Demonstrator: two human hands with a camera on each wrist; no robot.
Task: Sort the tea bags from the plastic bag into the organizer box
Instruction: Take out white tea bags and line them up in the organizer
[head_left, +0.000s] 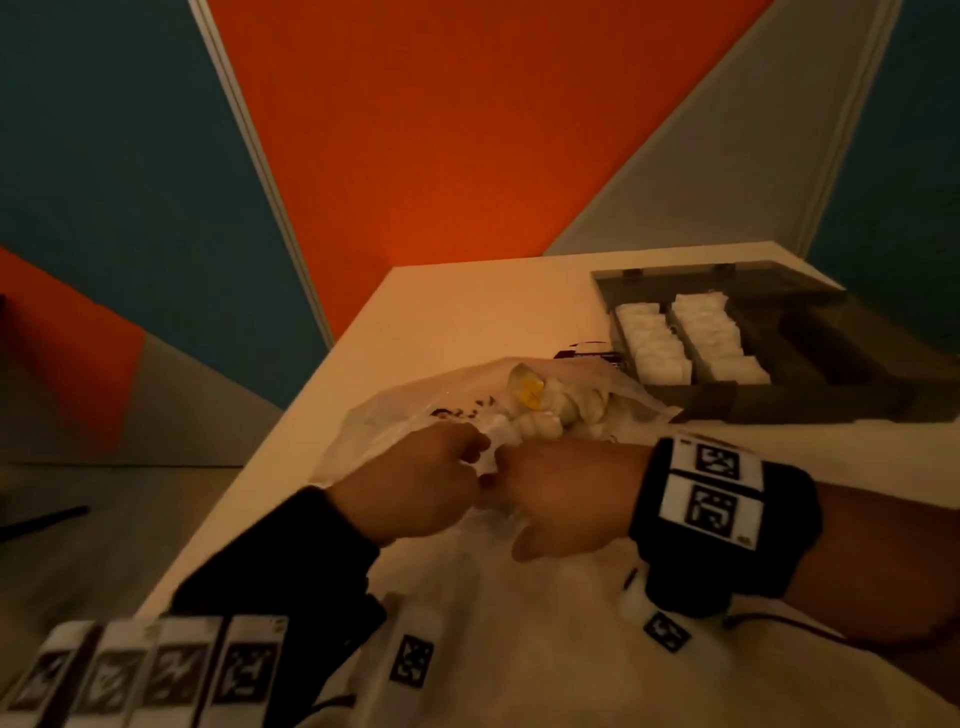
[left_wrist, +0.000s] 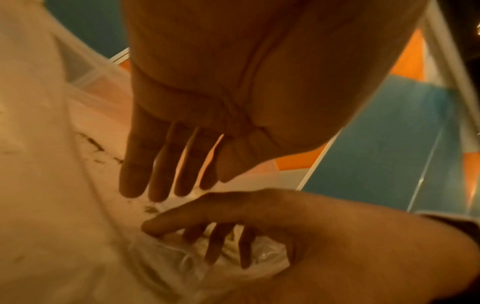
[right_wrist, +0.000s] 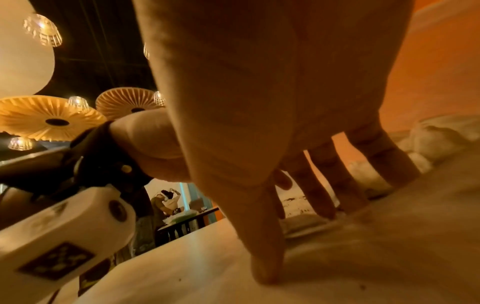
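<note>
A clear plastic bag (head_left: 395, 415) lies open on the table, with a heap of white tea bags (head_left: 540, 421) and a yellow-labelled piece (head_left: 530, 391) inside. My two hands meet at its near edge. My left hand (head_left: 470, 449) hovers with straight fingers (left_wrist: 161, 174) over the plastic and holds nothing that I can see. My right hand (head_left: 506, 470) has its fingers (left_wrist: 215, 242) spread onto tea bags (left_wrist: 226, 253) under the film, thumb (right_wrist: 267, 259) pressing the plastic down. The grey organizer box (head_left: 810, 408) stands open at the far right, two compartments packed with white tea bags (head_left: 657, 340).
The white table (head_left: 467, 312) ends at a left edge close to my left arm. A small dark-printed wrapper (head_left: 587, 354) lies between the bag and the box. The organizer's right compartments (head_left: 831, 353) look dark. Orange and teal wall panels rise behind.
</note>
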